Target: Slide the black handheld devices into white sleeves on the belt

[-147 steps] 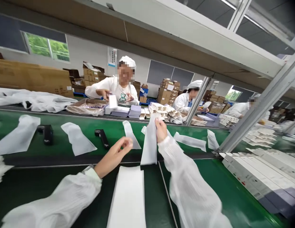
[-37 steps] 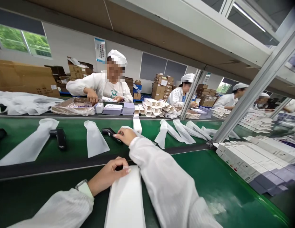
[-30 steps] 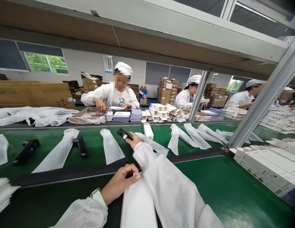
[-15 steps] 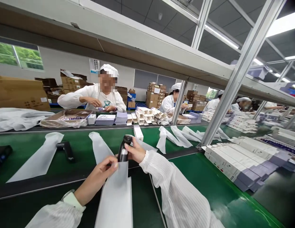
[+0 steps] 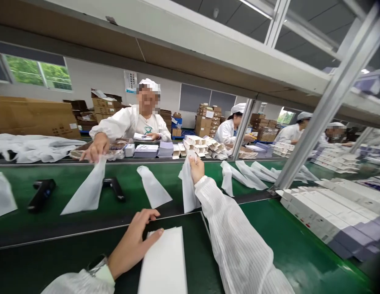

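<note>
- Right hand (image 5: 196,168) closes its fingers around the upper end of a long, translucent white sleeve of thin sheet material (image 5: 189,190); whether anything sits inside that end cannot be told.
- This held sleeve hangs nearly upright in front of the far green conveyor belt (image 5: 124,170), its wider lower end near the belt's dark front edge.
- Left hand (image 5: 135,241) is loosely spread, thumb well apart from the raised index finger, with the thumb resting on the upper left corner of a flat white rectangular stack of thin sheets (image 5: 164,263).
- Beneath the stack is a dark green near work surface (image 5: 288,249), which extends to the right past a thin pale dividing line.
- On the belt, left of the held sleeve, lies a flared white sleeve (image 5: 153,187), touching neither hand.
- Farther left, an angular black plastic device (image 5: 115,190) lies just beside another white sleeve (image 5: 84,192); a co-worker's hand (image 5: 98,147) is at the upper tip of that sleeve.
- A second black device (image 5: 43,195) lies beyond, near the left side.
- Several overlapping white strips (image 5: 245,175) lie right of the held sleeve.
- White and purple cardboard cartons (image 5: 327,220) stand in rows at far right, well apart from both hands.
</note>
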{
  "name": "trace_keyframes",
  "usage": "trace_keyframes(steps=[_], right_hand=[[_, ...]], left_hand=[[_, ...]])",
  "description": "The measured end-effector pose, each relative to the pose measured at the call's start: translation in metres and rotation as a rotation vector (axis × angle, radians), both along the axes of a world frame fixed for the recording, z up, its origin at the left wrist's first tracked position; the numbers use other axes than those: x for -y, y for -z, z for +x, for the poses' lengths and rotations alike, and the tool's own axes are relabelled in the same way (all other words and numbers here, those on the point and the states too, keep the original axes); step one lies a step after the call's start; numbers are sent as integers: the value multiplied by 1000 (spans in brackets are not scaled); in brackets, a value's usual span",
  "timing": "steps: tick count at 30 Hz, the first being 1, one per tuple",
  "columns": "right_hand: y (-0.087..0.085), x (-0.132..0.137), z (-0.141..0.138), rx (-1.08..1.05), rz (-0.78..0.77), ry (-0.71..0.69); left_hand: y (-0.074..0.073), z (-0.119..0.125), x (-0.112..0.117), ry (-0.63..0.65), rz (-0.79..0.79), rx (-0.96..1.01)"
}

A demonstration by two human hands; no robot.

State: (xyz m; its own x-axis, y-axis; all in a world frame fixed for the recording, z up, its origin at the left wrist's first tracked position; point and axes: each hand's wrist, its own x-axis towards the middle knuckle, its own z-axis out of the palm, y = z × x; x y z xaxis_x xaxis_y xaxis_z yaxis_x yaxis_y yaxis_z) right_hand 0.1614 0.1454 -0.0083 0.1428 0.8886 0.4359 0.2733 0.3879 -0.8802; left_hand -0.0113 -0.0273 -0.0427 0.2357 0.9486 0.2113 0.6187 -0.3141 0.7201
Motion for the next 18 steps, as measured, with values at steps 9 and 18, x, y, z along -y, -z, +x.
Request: trace_keyframes(steps=[9,18], right_hand=[[27,48,3,366,117,-256],[64,128,0,317,-123,-556]], left_hand=[[7,3,0,44,-15,-143],[6,-2,-4,-16,42,-36]])
